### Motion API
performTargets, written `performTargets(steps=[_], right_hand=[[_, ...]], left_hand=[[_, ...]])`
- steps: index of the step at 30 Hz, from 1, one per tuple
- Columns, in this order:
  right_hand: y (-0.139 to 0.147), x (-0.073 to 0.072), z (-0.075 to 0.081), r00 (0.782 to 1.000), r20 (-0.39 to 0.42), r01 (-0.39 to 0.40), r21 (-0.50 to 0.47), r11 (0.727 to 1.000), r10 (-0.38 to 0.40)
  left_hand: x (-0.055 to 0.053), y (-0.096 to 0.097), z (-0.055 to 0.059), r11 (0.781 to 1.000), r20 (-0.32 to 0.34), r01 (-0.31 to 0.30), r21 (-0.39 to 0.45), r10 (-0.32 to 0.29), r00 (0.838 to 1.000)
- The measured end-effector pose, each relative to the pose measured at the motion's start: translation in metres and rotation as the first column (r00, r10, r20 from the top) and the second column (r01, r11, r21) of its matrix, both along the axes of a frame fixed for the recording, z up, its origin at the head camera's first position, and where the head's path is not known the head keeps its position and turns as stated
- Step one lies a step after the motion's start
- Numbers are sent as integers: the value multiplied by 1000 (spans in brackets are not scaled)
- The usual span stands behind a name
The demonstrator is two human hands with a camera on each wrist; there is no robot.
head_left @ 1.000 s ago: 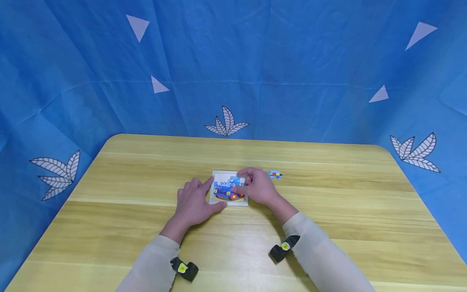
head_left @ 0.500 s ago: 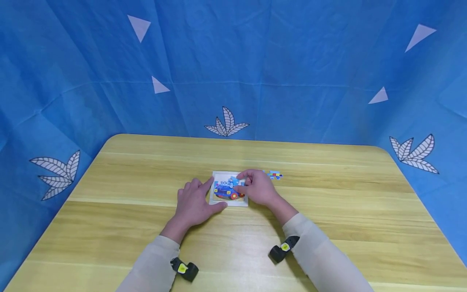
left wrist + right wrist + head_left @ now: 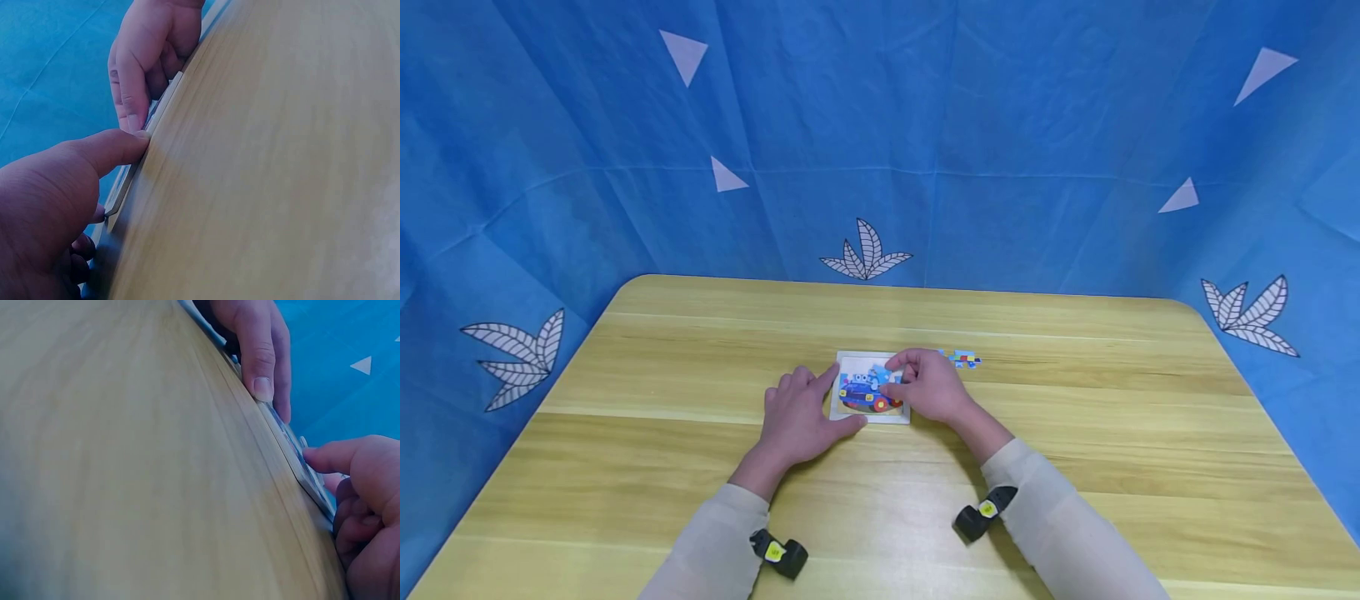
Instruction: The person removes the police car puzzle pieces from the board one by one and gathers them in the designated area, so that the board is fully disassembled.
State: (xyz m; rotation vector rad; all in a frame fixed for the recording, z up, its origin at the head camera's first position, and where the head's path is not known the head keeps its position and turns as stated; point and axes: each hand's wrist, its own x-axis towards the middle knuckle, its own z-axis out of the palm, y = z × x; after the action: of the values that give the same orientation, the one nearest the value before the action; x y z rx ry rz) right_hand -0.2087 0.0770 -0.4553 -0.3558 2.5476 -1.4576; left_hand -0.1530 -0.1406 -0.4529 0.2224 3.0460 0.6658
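Observation:
A small jigsaw puzzle in a white frame (image 3: 871, 419) lies on the table, its picture a blue cartoon car with red wheels. My left hand (image 3: 800, 419) holds the frame's left side, with the index finger at the far left corner and the thumb on the near edge. Over the upper right of the picture, my right hand (image 3: 931, 387) pinches a light-blue jigsaw piece (image 3: 878, 374) between thumb and index finger. That piece sits at a slant over the picture. In the right wrist view, the thumb of the right hand (image 3: 369, 481) is right above the frame (image 3: 290, 450).
Several loose jigsaw pieces (image 3: 966, 359) lie on the table just beyond the right hand. The wooden table (image 3: 1112, 400) has a blue cloth (image 3: 1000, 125) hanging behind it and at both sides. Each sleeve carries a black wrist camera (image 3: 784, 557).
The light-blue piece has turned a little to a slant, and the right fingers have shifted slightly with it. More of the loose pieces shows beside the right hand. My left hand has stayed put.

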Motion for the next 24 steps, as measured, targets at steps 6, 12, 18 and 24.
performTargets(steps=[6,12,18,24], right_hand=[[3,3,0,999,-33,-21,-41,999,19],[11,8,0,997,-71,-28,-62,998,24],[23,15,2,998,-48,-34,-94,995,29],[41,21,0,997,-63,-39,-86,996,34]], left_hand=[[0,0,0,1000,8,-3,9,3,1000],[0,0,-1,1000,15,-8,4,8,1000],[0,1,-1,1000,7,-7,2,7,1000],[0,1,-1,1000,6,-8,8,8,1000]])
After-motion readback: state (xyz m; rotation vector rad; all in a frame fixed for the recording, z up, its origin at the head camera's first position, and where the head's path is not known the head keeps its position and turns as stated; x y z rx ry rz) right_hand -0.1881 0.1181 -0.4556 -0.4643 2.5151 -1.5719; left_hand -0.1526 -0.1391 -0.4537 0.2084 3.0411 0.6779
